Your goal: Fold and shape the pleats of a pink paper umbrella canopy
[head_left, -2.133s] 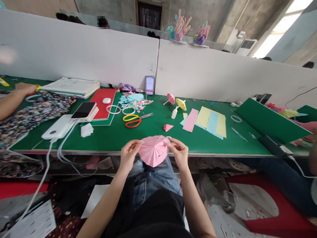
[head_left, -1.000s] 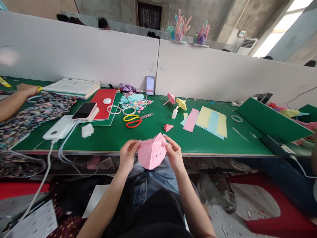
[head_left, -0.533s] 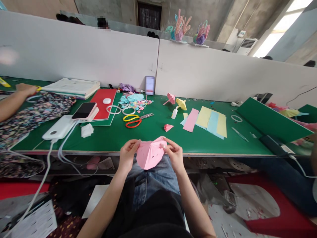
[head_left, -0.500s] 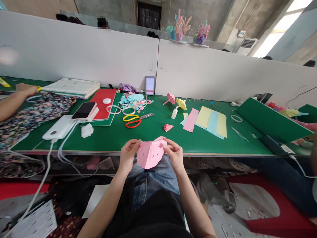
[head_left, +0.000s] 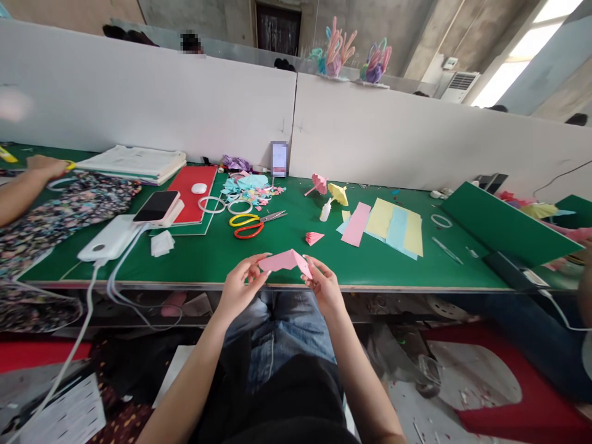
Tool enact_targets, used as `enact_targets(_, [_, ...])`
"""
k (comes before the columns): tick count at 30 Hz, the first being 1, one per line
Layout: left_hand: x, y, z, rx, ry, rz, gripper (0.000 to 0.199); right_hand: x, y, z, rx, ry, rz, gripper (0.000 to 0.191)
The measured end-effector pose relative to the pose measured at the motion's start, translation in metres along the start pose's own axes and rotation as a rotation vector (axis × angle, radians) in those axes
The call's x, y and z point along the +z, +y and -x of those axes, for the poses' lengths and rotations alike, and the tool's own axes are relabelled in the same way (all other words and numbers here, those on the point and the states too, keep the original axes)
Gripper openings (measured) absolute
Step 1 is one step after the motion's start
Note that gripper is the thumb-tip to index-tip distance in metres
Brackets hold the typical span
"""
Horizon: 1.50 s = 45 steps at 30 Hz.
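A creased piece of pink paper is held at the front edge of the green table, seen nearly edge-on with a peak at its middle. My left hand grips its left end between thumb and fingers. At the right end, my right hand pinches the paper. Just beyond lies a small folded pink paper fan. Farther back are a pink paper umbrella, a yellow one and a white glue bottle. Open scissors with yellow and red handles lie left of the fan.
Pink, yellow and blue paper sheets lie to the right. Paper scraps, white rings, a phone on a power bank and a red folder are left. Another person's hand shows at far left.
The pink paper was spread with its broad face visible; now it is tilted up and looks like a narrow, bent strip. My left hand's fingers have shifted along its edge.
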<state>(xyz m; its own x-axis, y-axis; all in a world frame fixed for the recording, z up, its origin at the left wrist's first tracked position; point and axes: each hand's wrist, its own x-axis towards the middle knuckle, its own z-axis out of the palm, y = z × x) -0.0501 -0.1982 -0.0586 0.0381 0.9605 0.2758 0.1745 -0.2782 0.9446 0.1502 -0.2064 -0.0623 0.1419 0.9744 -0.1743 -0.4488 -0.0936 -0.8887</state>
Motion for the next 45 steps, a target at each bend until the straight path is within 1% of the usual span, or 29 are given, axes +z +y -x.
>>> enact_targets(3, [0.002, 0.0, -0.007, 0.02, 0.067, -0.059, 0.015, 0.003, -0.002, 0.001, -0.014, -0.021, 0.051, 0.045])
enact_targets(4, [0.002, 0.001, -0.009, 0.022, 0.08, -0.075, 0.012, 0.004, -0.003, 0.002, -0.031, -0.03, 0.077, 0.046])
enact_targets(7, [0.003, 0.005, -0.013, 0.008, 0.082, -0.09, 0.017, 0.005, -0.005, 0.003, -0.12, -0.051, 0.176, 0.051])
enact_targets(10, [0.0, 0.009, -0.016, -0.033, 0.019, -0.062, 0.027, 0.003, -0.006, 0.001, -0.233, -0.047, 0.311, 0.057])
enact_targets(11, [-0.001, 0.01, -0.017, -0.053, -0.011, -0.046, 0.029, 0.001, -0.007, -0.001, -0.271, -0.037, 0.363, 0.054])
enact_targets(14, [-0.006, 0.009, -0.02, -0.127, -0.094, 0.008, 0.031, -0.001, -0.011, -0.007, -0.371, -0.008, 0.512, 0.029])
enact_targets(16, [-0.009, 0.007, -0.021, -0.173, -0.126, 0.036, 0.028, -0.001, -0.014, -0.011, -0.412, -0.026, 0.587, 0.032])
enact_targets(18, [-0.01, 0.004, -0.023, -0.202, -0.129, 0.053, 0.026, -0.001, -0.018, -0.015, -0.429, -0.074, 0.639, 0.036])
enact_targets(21, [-0.009, -0.002, -0.025, -0.211, -0.081, 0.073, 0.026, -0.001, -0.021, -0.019, -0.427, -0.156, 0.675, 0.041])
enact_targets(22, [-0.008, -0.003, -0.026, -0.209, -0.061, 0.084, 0.028, -0.001, -0.021, -0.021, -0.419, -0.181, 0.677, 0.043])
enact_targets(24, [-0.006, -0.007, -0.027, -0.203, -0.032, 0.105, 0.043, -0.002, -0.02, -0.024, -0.394, -0.225, 0.668, 0.043])
enact_targets(26, [-0.004, -0.01, -0.027, -0.198, -0.018, 0.135, 0.06, -0.003, -0.018, -0.027, -0.365, -0.256, 0.639, 0.038])
enact_targets(27, [-0.002, -0.011, -0.027, -0.197, -0.014, 0.151, 0.063, -0.003, -0.017, -0.028, -0.353, -0.263, 0.617, 0.032])
enact_targets(28, [-0.001, -0.012, -0.026, -0.197, -0.011, 0.167, 0.062, -0.002, -0.015, -0.028, -0.343, -0.263, 0.591, 0.026])
enact_targets(29, [-0.001, -0.013, -0.026, -0.197, -0.004, 0.182, 0.058, -0.002, -0.014, -0.028, -0.336, -0.258, 0.563, 0.028])
enact_targets(31, [0.001, -0.015, -0.025, -0.195, 0.019, 0.202, 0.046, 0.0, -0.012, -0.028, -0.327, -0.249, 0.504, 0.049])
enact_targets(32, [0.001, -0.016, -0.025, -0.194, 0.034, 0.209, 0.041, 0.001, -0.011, -0.027, -0.324, -0.25, 0.475, 0.055])
enact_targets(33, [0.001, -0.017, -0.025, -0.196, 0.049, 0.22, 0.038, 0.002, -0.01, -0.027, -0.32, -0.255, 0.451, 0.055])
enact_targets(34, [0.002, -0.017, -0.025, -0.203, 0.059, 0.234, 0.038, 0.003, -0.009, -0.026, -0.317, -0.26, 0.429, 0.05])
enact_targets(36, [0.003, -0.018, -0.025, -0.231, 0.071, 0.265, 0.039, 0.004, -0.008, -0.027, -0.313, -0.258, 0.396, 0.031])
enact_targets(37, [0.004, -0.018, -0.026, -0.252, 0.076, 0.282, 0.041, 0.005, -0.007, -0.027, -0.311, -0.25, 0.382, 0.025])
enact_targets(40, [0.008, -0.019, -0.026, -0.332, 0.09, 0.331, 0.043, 0.006, -0.005, -0.028, -0.292, -0.227, 0.332, 0.027])
enact_targets(45, [0.014, -0.022, -0.028, -0.421, 0.112, 0.391, 0.044, 0.006, -0.004, -0.025, -0.247, -0.256, 0.264, 0.035])
